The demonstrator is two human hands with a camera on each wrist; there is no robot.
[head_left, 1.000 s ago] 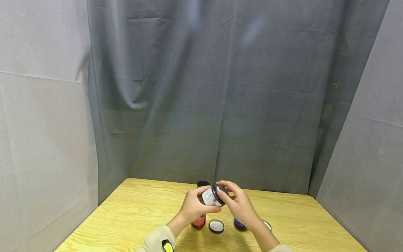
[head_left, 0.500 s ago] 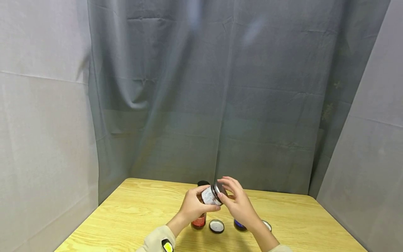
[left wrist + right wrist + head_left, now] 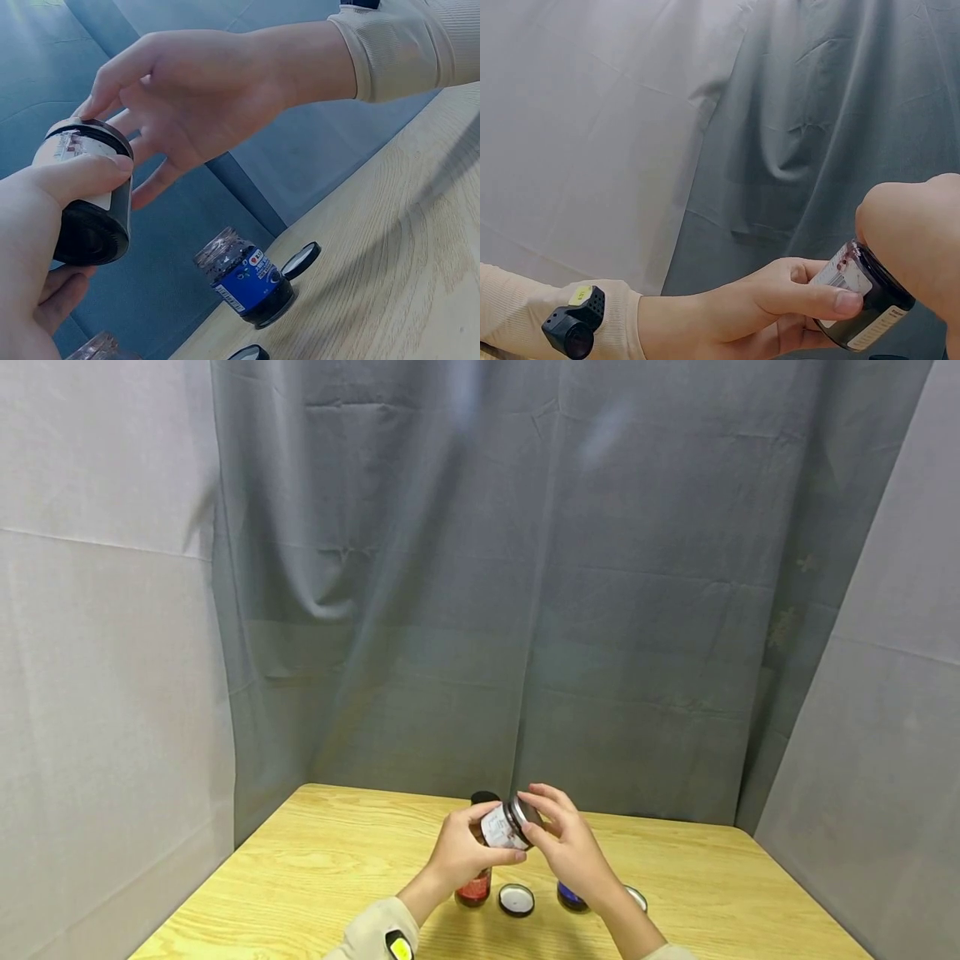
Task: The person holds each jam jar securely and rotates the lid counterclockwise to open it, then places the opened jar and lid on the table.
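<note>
Jar tipped sideways in my left hand's grip, lid end facing my right hand, fingers spread at its rim

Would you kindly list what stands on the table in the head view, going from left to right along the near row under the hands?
Red jar → loose lid with a white inside → blue jar → second lid, partly hidden behind the right forearm.
</note>
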